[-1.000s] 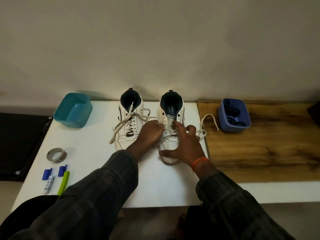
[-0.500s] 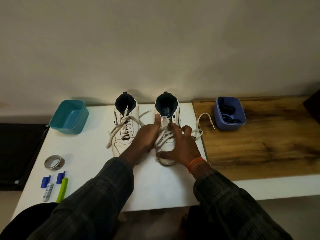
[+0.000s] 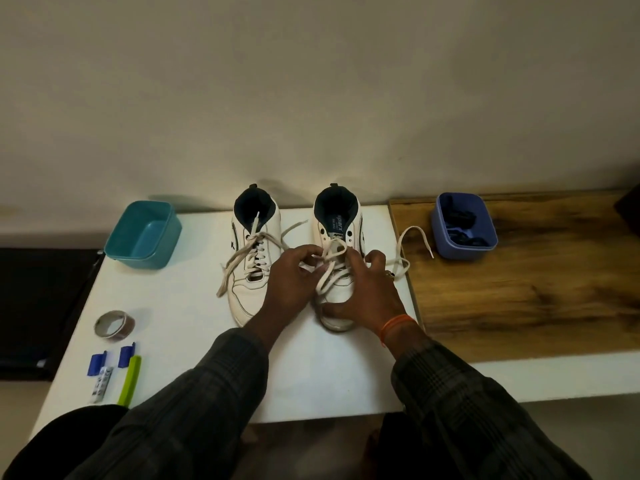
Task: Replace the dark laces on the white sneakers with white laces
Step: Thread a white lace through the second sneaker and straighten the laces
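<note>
Two white high-top sneakers sit side by side on the white table, toes toward the camera. The left sneaker (image 3: 254, 268) is laced in white, its ends loose. On the right sneaker (image 3: 337, 237), a white lace (image 3: 403, 252) trails right onto the wood. Dark laces (image 3: 459, 225) sit in the blue tub.

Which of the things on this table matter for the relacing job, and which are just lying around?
Job: right white sneaker; its white lace; left white sneaker; blue plastic tub of dark laces; left hand; right hand.
Lying about: empty teal plastic tub; brown tape roll; green marker; blue clips.
</note>
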